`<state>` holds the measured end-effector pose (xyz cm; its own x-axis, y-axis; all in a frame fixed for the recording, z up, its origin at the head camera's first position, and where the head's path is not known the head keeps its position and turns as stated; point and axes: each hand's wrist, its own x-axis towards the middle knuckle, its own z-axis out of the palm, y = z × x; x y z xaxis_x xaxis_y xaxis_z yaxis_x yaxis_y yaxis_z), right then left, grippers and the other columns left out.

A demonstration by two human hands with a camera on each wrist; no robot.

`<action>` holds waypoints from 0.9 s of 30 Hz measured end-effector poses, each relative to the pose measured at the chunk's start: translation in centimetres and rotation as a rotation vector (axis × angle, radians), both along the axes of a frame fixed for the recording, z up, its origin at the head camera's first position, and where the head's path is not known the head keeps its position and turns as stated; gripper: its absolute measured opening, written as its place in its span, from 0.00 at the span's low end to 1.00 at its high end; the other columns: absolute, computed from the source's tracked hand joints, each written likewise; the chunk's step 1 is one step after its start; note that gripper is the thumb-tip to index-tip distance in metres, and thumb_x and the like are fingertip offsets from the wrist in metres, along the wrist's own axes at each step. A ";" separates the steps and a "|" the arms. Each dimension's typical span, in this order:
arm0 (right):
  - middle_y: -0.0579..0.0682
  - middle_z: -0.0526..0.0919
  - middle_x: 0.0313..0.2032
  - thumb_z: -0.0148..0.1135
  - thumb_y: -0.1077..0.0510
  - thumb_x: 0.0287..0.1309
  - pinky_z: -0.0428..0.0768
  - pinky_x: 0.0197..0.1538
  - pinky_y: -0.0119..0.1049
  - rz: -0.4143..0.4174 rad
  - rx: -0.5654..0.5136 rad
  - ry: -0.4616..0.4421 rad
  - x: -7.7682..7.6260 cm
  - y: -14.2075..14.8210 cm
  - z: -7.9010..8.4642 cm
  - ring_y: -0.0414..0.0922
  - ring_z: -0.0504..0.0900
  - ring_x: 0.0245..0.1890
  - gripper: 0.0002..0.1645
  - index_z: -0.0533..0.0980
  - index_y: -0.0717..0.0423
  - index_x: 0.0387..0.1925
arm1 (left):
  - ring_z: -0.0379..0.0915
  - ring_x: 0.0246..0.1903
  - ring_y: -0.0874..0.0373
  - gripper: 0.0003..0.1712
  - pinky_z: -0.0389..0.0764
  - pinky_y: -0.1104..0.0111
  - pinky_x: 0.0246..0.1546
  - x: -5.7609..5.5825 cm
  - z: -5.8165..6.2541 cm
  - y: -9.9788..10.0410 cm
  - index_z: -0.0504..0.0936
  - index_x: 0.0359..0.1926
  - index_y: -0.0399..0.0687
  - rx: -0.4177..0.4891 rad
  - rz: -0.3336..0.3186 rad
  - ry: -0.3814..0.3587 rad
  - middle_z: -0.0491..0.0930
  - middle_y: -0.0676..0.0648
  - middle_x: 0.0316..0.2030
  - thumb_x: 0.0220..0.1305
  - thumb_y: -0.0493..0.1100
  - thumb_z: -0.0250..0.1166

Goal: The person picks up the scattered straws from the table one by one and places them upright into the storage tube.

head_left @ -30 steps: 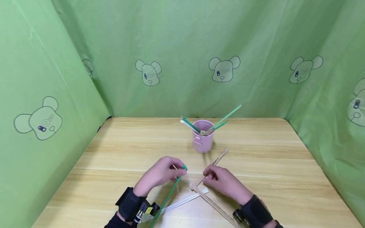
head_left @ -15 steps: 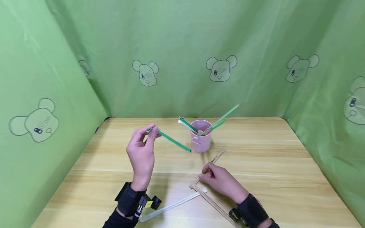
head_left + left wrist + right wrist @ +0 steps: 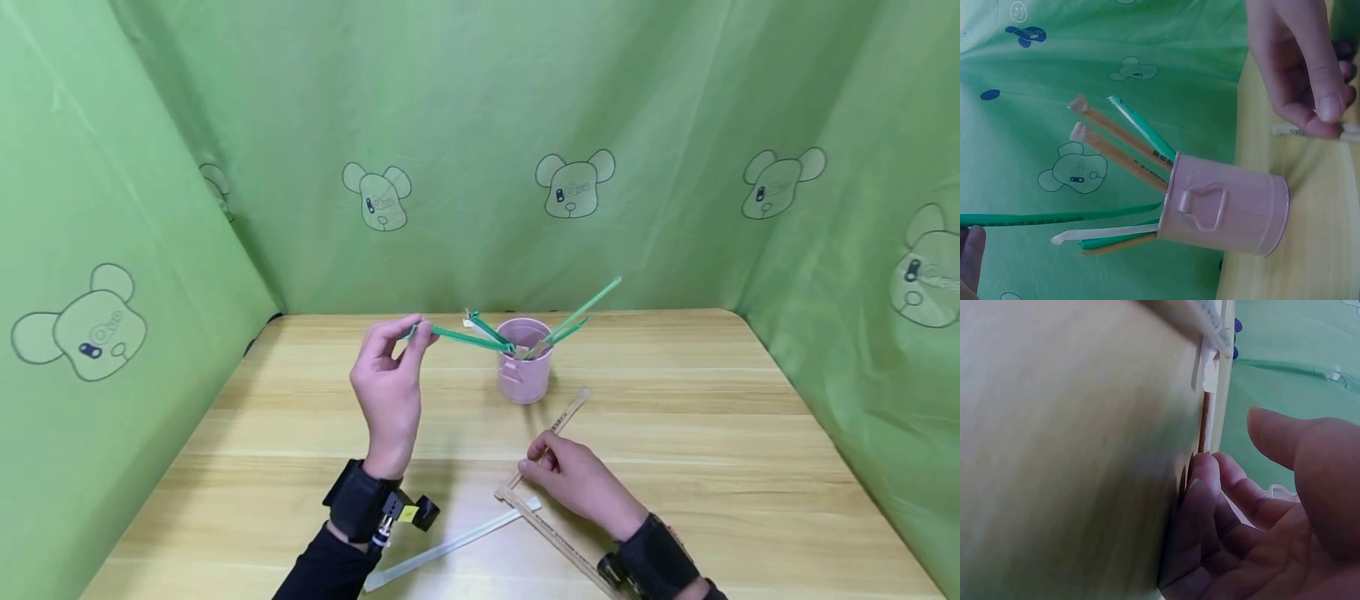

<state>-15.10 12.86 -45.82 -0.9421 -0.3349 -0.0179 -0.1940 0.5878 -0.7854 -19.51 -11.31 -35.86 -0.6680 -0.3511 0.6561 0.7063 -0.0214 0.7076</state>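
Note:
My left hand point(image 3: 388, 396) pinches a green wrapped drinking straw point(image 3: 472, 338) between thumb and fingers, raised above the table. The straw's far end is at the mouth of a small pink bucket point(image 3: 523, 382), as the left wrist view also shows. Low over the table, my right hand point(image 3: 581, 473) rests by a brown paper-wrapped straw point(image 3: 572, 408), its fingertips right at it. In the right wrist view those fingers are loosely bent and the thumb point(image 3: 1272, 428) stands apart from them. The hand covers the middle of that straw.
Several green, brown and white straws lean in the bucket, among them a brown straw point(image 3: 1122, 155). Another brown straw point(image 3: 558, 537) and a white straw point(image 3: 453, 546) lie on the wooden table point(image 3: 247, 467) in front of me. A green curtain point(image 3: 465, 83) encloses the table.
My left hand has lifted the green straw from near the table's middle and swung it forward, its far end now at the bucket. The right hand stays about where it was.

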 end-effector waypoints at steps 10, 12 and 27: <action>0.41 0.76 0.28 0.70 0.51 0.72 0.73 0.33 0.34 0.029 0.022 0.072 -0.2 -0.9 -0.6 0.38 0.73 0.28 0.09 0.80 0.50 0.40 | 0.84 0.46 0.51 0.12 0.87 0.62 0.48 -1.3 -0.8 0.1 0.91 0.47 0.41 -0.183 0.000 -0.182 0.85 0.46 0.45 0.68 0.43 0.77; 0.42 0.76 0.28 0.69 0.51 0.72 0.73 0.33 0.34 0.028 0.024 0.072 -0.2 -1.0 -0.5 0.39 0.73 0.28 0.09 0.80 0.51 0.40 | 0.84 0.47 0.53 0.13 0.87 0.63 0.48 -1.6 -1.0 0.1 0.91 0.47 0.42 -0.261 -0.034 -0.253 0.86 0.48 0.46 0.67 0.45 0.77; 0.42 0.76 0.28 0.69 0.52 0.73 0.72 0.33 0.34 0.004 0.037 0.074 -0.1 -0.6 -0.5 0.39 0.73 0.28 0.07 0.81 0.49 0.39 | 0.86 0.41 0.56 0.20 0.87 0.58 0.43 -0.8 -2.8 -0.7 0.86 0.61 0.49 -0.664 -0.252 -0.546 0.87 0.50 0.47 0.69 0.43 0.75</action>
<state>-15.19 12.23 -46.33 -0.9399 -0.3391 0.0389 -0.2528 0.6152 -0.7467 -20.29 -11.98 -38.66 -0.9527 0.1868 0.2397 0.2968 0.4030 0.8657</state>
